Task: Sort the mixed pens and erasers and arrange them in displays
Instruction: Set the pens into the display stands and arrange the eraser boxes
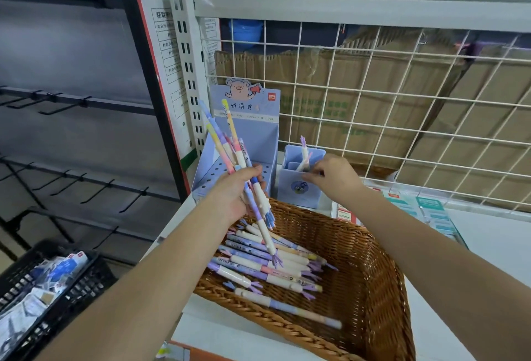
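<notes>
Head view: the left hand [238, 192] has its grip closed around a fanned bundle of pastel pens [240, 156], pink, purple and yellow, rising above it. Just below that grip, a brown woven wicker basket [382, 289] on the white table [494, 248] holds more loose pastel pens [273, 267]. The right hand [334, 178] is at the rim of a small lilac square pen pot [298, 192]. Its fingers are bent there; whether its grip pinches a pen cannot be told. Behind the left grip stands a lilac cardboard display box [253, 142].

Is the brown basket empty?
No, many pastel pens lie piled inside the brown basket.
</notes>
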